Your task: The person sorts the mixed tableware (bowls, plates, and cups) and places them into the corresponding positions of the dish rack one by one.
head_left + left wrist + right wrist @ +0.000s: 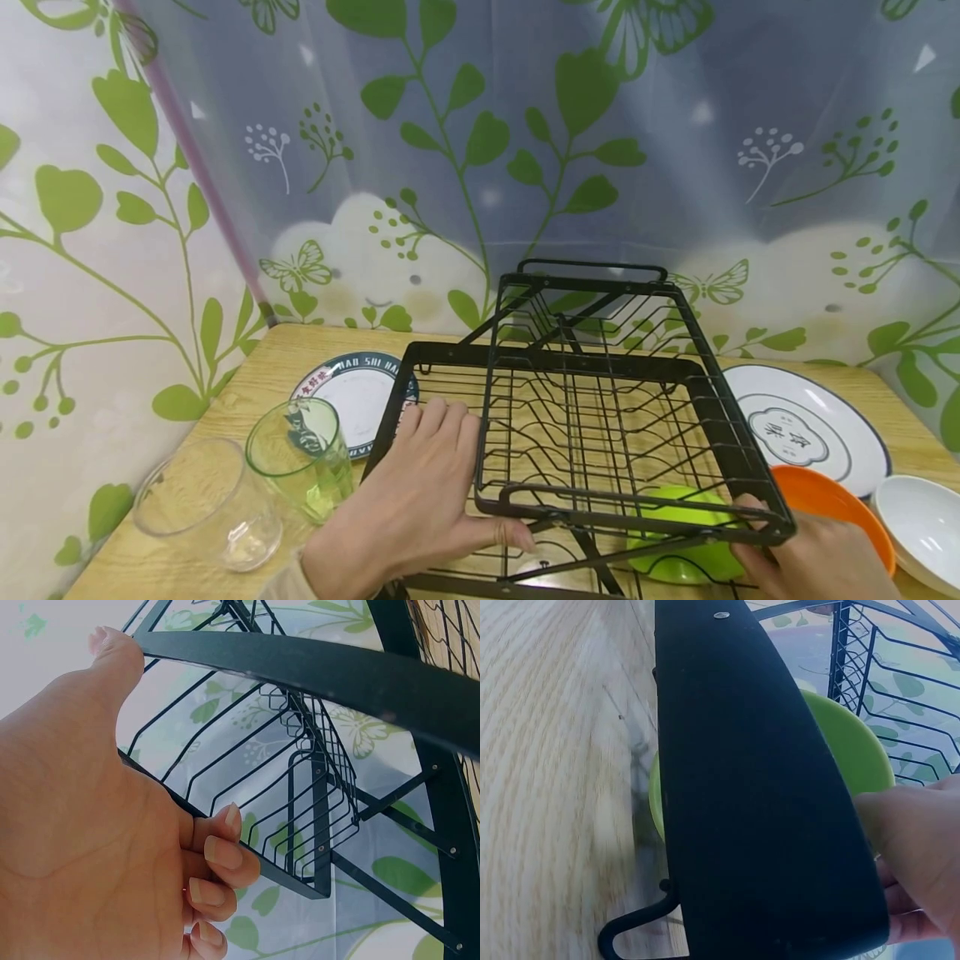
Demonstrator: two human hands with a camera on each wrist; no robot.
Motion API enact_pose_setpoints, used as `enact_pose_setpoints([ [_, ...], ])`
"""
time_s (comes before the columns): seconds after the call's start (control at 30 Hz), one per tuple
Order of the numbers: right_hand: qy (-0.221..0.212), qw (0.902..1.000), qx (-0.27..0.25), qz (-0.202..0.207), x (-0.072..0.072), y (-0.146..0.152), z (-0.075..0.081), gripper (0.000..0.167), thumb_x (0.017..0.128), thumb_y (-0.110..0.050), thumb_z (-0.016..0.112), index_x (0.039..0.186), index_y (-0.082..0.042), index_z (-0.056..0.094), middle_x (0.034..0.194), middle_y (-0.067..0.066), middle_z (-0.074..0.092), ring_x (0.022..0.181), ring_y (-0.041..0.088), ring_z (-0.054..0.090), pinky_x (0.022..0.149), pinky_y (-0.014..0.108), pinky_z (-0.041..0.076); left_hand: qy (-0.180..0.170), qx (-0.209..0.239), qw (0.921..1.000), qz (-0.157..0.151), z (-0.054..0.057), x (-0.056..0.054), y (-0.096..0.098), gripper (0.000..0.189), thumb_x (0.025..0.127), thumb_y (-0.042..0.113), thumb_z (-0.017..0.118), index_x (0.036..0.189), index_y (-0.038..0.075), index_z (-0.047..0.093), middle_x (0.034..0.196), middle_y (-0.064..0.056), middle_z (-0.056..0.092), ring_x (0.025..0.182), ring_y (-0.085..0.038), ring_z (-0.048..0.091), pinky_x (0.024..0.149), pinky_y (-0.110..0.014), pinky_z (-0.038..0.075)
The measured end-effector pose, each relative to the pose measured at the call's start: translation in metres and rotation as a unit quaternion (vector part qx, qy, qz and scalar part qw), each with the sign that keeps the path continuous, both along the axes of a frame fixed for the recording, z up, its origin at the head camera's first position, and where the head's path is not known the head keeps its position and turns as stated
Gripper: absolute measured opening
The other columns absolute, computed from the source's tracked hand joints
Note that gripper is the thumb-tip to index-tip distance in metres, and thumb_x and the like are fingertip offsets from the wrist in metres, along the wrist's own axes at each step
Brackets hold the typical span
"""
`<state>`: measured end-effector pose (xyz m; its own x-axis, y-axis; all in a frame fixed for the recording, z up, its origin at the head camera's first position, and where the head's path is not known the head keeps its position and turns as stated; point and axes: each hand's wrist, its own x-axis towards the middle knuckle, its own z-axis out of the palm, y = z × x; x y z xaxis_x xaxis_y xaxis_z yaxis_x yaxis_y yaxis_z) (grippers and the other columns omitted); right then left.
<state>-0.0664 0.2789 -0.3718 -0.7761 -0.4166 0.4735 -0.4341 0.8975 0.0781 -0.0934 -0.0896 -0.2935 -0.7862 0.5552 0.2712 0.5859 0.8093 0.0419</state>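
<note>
In my head view the bottom edge cut off the black rack [723,437] and my right hand [817,557], which hid part of an orange bowl [832,493]. The rack's bars partly hid the green bowl [678,571]; the right edge clipped a white bowl [924,525].

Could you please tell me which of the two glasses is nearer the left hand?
The green-tinted glass; the colourless glass stands beyond it, farther from the left hand.

My head view bright, pale streak down curtain [517,208]; my wrist views hazier, left one washed-out top-left.
</note>
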Motion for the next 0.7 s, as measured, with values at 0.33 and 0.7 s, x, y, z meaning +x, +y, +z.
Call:
enact_pose_setpoints([
  [0.33, -0.007, 0.9993, 0.025, -0.025, 0.0035, 0.0028, 0.0035, 0.061, 0.093, -0.067, 0.018, 0.083, -0.019, 0.054, 0.053, -0.016, 0.030, 0.046, -0.001, 0.023, 0.039, 0.021, 0.024, -0.003, 0.000, 1.0000, -0.001, -0.0002, -0.0006, 0.0006, 0.078, 0.069, 0.086, 0.051, 0.090, 0.011, 0.044, 0.085, 0.000, 0.037, 0.083, -0.020, 0.033, 0.082, -0.041, 0.035],
  [0.7, -0.167, 0.9781, 0.025, -0.122, 0.0062, 0.0015, 0.0076, 0.041, 0.076, -0.038, 0.080, 0.107, -0.019, 0.061, 0.059, -0.010, 0.041, 0.050, 0.007, 0.035, 0.041, 0.026, 0.032, 0.010, -0.005, 0.9999, -0.005, -0.0011, -0.0008, 0.0013, 0.078, 0.069, 0.086, 0.051, 0.090, 0.011, 0.044, 0.085, -0.001, 0.037, 0.083, -0.020, 0.033, 0.080, -0.039, 0.033],
])
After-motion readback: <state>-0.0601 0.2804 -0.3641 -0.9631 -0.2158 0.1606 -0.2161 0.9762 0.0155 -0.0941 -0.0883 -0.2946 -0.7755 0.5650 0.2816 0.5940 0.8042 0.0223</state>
